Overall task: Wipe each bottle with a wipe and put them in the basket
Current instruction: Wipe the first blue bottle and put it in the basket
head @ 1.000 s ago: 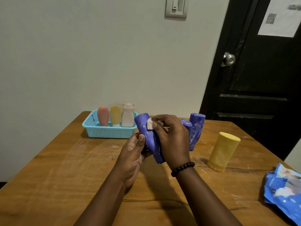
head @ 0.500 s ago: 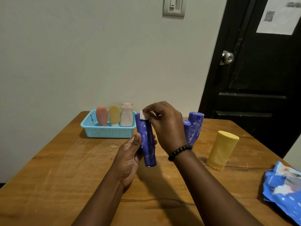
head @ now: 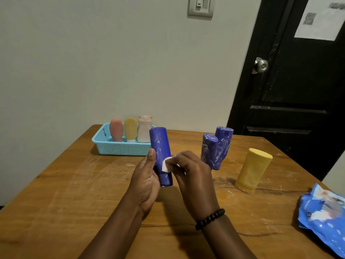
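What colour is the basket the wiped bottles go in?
Light blue, with a perforated mesh wall: the basket, seen clearly in the head view, at the table's far left.

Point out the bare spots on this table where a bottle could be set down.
Bare wood lies on the table in front of the basket, left of the left hand. More lies near the front edge, between the forearms and the wipe packet. It is crowded around the two purple bottles and the yellow bottle.

Left hand [head: 144,176] grips purple bottle [head: 161,156] (upright); right hand [head: 194,172] presses wipe [head: 166,166] against it.
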The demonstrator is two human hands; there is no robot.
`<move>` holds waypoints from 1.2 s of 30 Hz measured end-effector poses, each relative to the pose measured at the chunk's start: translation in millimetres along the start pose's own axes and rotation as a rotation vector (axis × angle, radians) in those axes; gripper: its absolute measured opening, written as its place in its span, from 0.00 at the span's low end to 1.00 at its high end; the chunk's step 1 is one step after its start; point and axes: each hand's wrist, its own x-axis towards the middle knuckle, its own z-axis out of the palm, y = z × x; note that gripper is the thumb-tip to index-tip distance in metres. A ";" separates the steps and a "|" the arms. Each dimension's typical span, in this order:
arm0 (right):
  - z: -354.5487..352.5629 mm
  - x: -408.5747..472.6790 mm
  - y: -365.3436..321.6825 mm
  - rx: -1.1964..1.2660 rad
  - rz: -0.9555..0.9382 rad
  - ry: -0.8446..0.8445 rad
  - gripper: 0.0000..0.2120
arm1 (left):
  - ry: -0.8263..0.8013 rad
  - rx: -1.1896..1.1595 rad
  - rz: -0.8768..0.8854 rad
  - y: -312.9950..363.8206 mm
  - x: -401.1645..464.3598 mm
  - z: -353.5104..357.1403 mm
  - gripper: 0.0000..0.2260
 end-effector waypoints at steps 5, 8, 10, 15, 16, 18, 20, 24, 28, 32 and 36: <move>-2.3 -22.4 -1.2 -0.005 -0.020 -0.028 0.10 | 0.020 -0.011 -0.009 3.1 1.9 -4.6 0.16; -6.0 -25.8 3.3 0.070 -0.015 -0.066 0.08 | 0.035 0.006 -0.006 4.4 3.0 -6.4 0.17; -11.5 -23.9 7.4 0.099 0.031 -0.120 0.08 | 0.033 0.007 -0.009 4.7 2.8 -6.3 0.17; -16.0 -2.1 2.3 0.091 0.103 0.036 0.09 | -0.006 0.001 0.020 2.7 1.4 -0.1 0.13; -14.0 6.3 0.0 0.076 0.099 0.079 0.10 | -0.018 0.011 0.029 1.9 0.5 1.4 0.13; -9.9 24.3 -3.8 0.038 0.076 0.137 0.12 | -0.052 0.017 0.029 0.9 -1.6 3.9 0.13; -4.5 35.1 -5.8 -0.016 0.012 0.127 0.09 | -0.063 -0.017 0.023 1.5 -3.2 4.4 0.14; 8.9 12.1 -7.7 -0.091 -0.086 0.006 0.06 | -0.025 -0.128 -0.003 3.6 -2.0 -0.4 0.15; 11.6 -22.3 -5.4 -0.059 -0.099 0.002 0.02 | 0.060 -0.088 0.001 5.7 2.9 -4.8 0.18; -1.0 -25.7 0.2 -0.012 -0.062 -0.068 0.06 | 0.077 -0.053 -0.013 5.4 1.9 -3.8 0.18; -5.8 -18.2 -3.7 0.017 0.082 0.068 0.08 | 0.083 -0.065 -0.011 3.7 3.3 0.3 0.20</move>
